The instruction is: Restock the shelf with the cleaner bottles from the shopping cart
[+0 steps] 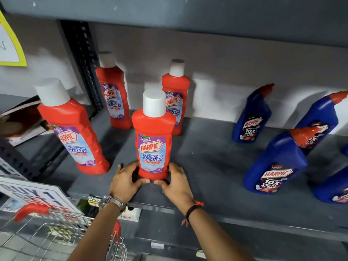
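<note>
A red Harpic bathroom cleaner bottle with a white cap stands upright near the front edge of the grey shelf. My left hand and my right hand cup its base from either side, thumbs meeting in front. Three more red bottles stand on the shelf: one at the front left, two at the back. The wire shopping cart with red handle pieces is at the lower left; I cannot see bottles inside it.
Several blue Harpic toilet cleaner bottles with red angled caps stand on the right part of the shelf. A slotted upright post divides the bays. A shelf board hangs overhead. A promo sign sits at the left.
</note>
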### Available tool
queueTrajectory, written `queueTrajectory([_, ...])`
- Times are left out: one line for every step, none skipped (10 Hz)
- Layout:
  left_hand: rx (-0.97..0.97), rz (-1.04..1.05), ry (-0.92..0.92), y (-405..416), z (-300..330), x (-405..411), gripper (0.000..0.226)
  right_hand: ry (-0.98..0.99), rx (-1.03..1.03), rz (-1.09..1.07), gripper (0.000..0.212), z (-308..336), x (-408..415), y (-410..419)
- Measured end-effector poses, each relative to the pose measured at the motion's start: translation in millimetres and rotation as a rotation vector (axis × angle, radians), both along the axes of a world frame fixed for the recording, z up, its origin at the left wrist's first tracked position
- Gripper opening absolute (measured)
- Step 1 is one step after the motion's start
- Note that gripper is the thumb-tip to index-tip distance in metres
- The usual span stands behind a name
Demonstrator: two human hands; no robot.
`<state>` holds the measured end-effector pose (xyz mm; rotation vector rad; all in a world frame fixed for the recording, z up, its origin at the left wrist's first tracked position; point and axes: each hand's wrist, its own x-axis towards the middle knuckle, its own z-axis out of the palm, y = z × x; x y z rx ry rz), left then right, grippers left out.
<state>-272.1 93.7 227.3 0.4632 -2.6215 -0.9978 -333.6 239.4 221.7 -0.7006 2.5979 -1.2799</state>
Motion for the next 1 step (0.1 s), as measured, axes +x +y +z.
queueTrajectory([-0.022,0.056,0.001,4.8,-5.7,2.6,0.065,-0.025,-0.047,0.0,0.056,4.7,-0.2,2.3])
